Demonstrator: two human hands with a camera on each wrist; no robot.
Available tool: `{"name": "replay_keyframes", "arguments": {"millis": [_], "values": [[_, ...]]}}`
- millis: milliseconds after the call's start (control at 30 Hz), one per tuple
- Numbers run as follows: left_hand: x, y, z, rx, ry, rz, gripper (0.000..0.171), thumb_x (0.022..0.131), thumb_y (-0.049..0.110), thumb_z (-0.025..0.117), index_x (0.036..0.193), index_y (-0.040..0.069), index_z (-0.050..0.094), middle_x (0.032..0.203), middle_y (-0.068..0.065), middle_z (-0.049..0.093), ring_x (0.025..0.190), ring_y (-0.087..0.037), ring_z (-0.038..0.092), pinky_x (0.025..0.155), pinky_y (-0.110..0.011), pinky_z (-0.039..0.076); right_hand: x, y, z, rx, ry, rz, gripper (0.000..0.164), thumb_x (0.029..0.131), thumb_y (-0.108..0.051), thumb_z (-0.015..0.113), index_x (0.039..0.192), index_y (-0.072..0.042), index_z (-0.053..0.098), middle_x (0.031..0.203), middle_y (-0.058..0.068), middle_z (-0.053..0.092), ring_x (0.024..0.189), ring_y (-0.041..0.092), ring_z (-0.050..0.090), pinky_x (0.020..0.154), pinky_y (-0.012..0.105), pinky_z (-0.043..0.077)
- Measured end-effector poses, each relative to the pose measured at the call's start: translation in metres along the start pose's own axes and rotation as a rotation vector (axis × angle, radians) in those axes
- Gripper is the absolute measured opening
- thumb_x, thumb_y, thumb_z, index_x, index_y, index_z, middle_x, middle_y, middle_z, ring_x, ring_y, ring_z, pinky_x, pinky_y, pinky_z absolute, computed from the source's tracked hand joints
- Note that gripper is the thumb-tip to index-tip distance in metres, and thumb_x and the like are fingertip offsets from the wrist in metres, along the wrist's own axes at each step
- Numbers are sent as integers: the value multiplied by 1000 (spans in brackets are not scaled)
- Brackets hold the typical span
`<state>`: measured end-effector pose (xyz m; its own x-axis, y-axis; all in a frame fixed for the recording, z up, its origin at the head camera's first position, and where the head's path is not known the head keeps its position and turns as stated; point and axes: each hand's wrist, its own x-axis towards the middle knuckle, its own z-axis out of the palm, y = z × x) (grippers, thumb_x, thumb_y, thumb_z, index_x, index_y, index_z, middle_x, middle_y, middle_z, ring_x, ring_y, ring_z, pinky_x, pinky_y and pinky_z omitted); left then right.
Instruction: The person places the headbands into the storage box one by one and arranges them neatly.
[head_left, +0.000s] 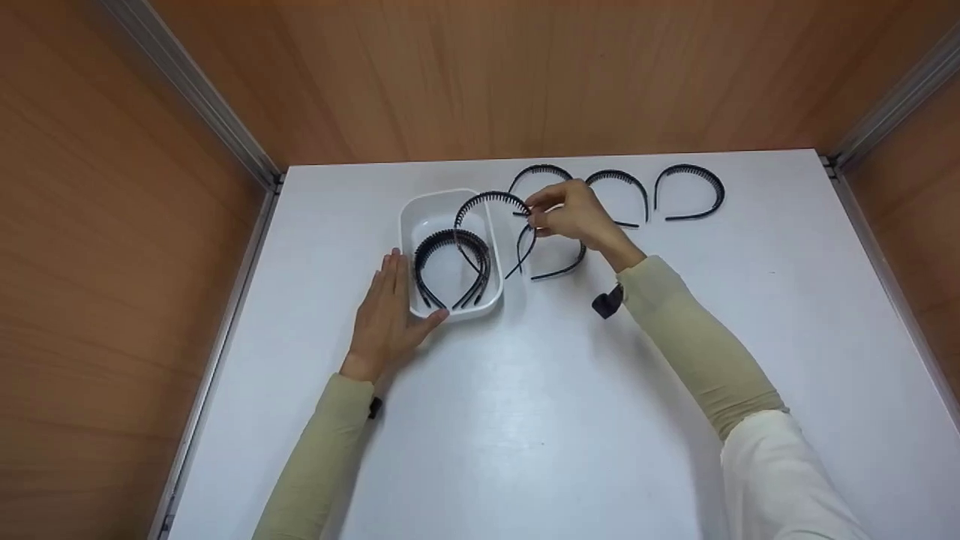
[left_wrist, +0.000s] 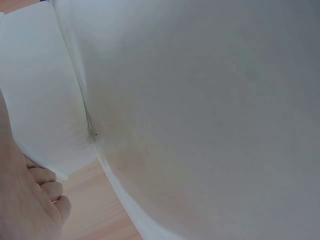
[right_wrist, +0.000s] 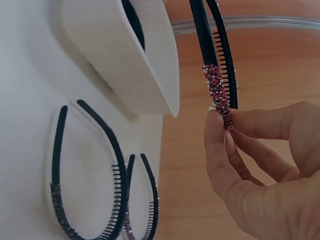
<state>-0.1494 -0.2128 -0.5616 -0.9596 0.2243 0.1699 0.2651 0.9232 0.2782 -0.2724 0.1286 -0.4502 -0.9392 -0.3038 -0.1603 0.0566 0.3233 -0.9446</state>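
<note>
Around the white container on the tabletop, we see four loose black headbands, all beyond its right side: one just beside it at its right wall, one past its far right corner, another farther right, and the last well apart from it. The right hand stands in front of parts of the nearer ones. Behind the container rises a wooden panel.

Inside the container we find several dark headbands, nested together with their ends toward the near wall; they overlap too closely for us to count. The left hand lies against the container's left wall, its fingers straight and side by side, the thumb reaching out to the near rim.

The right hand pinches a held headband between thumb and fingertips, and from the head we see it overlap the container's right rim. Only the right wrist view shows us the pink and silvery beads on its band, raised off the tabletop. The left wrist view gives us mainly the container's plain outer wall.
</note>
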Motion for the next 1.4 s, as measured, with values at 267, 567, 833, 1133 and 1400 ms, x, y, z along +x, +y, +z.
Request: {"name": "replay_keyframes", "arguments": {"millis": [267,567,833,1133,1400], "values": [[-1,0,3,2,11,20,120,96,81,52,168,-7,14,176,-27,14,165,-40,17,136,-48,17,6,-4,17,31,5,6,28,94,6,71,121,7,76,100,10,69,81,16,75,79,31,67],[0,-2,1,-6,5,9,120,96,82,51,169,-5,11,178,-24,11,166,-36,14,136,-45,15,13,-10,33,37,4,-11,26,93,7,69,119,8,77,95,9,68,78,12,71,75,26,67],[1,-2,0,-3,-9,5,119,97,79,53,168,-6,10,177,-25,10,166,-37,13,136,-45,14,17,-13,44,26,0,-28,27,92,6,65,117,7,78,94,9,67,76,12,72,74,27,67],[1,-1,-1,-11,7,16,119,96,80,53,169,-5,11,177,-26,11,166,-38,14,136,-47,15,19,-17,53,16,-12,-12,28,92,8,66,117,6,78,97,10,69,80,14,73,77,29,67],[1,-2,0,-12,25,27,118,96,79,54,168,-6,13,177,-26,13,165,-39,16,136,-48,17,23,-11,60,-9,-8,-14,29,92,6,66,118,6,78,95,9,68,78,12,70,75,27,67]]}}
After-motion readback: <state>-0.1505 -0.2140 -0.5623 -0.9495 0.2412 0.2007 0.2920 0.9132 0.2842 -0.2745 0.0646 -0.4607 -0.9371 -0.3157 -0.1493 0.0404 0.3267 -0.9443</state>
